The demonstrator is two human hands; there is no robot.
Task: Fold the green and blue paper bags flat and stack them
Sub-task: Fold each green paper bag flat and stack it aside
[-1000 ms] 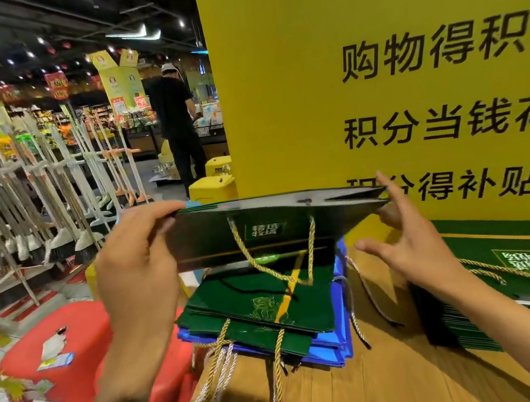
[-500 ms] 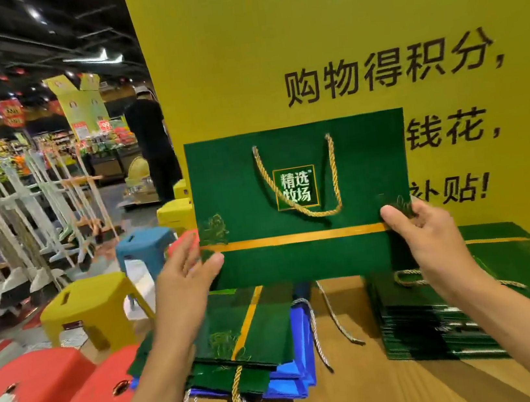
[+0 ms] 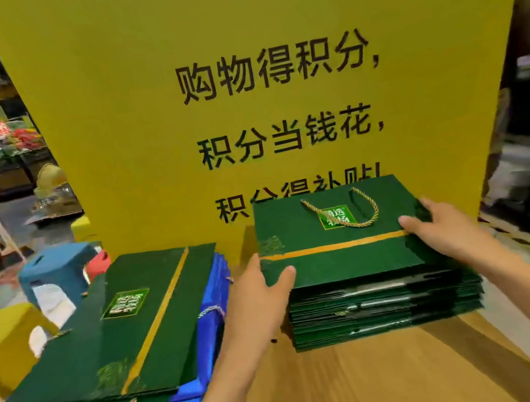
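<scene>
A flat, folded bag (image 3: 340,258) of matte dark green paper, rectangular, with a thin gold stripe across it, a small light green label and a twisted gold cord handle (image 3: 359,213) lying looped on its face, sits between my two hands. My left hand (image 3: 259,290) grips its near left corner, thumb pressed on top. My right hand (image 3: 444,230) holds the right edge, thumb on the face near the stripe and fingers curled over the side. My hands are apart, one at each end of the bag. It lies over a neat stack (image 3: 384,310) of the same folded green bags, whose layered edges show pale seams; I cannot tell whether it rests fully on them. To my left, a looser pile (image 3: 128,325) of flat green bags sits with blue bags (image 3: 212,310) showing beneath, cords trailing off the near edge. Both heaps lie on a pale wood-grain surface (image 3: 368,387). Just behind stands a large smooth yellow sign (image 3: 142,115) with black characters. A teal plastic stool (image 3: 56,267) is off to the left.
</scene>
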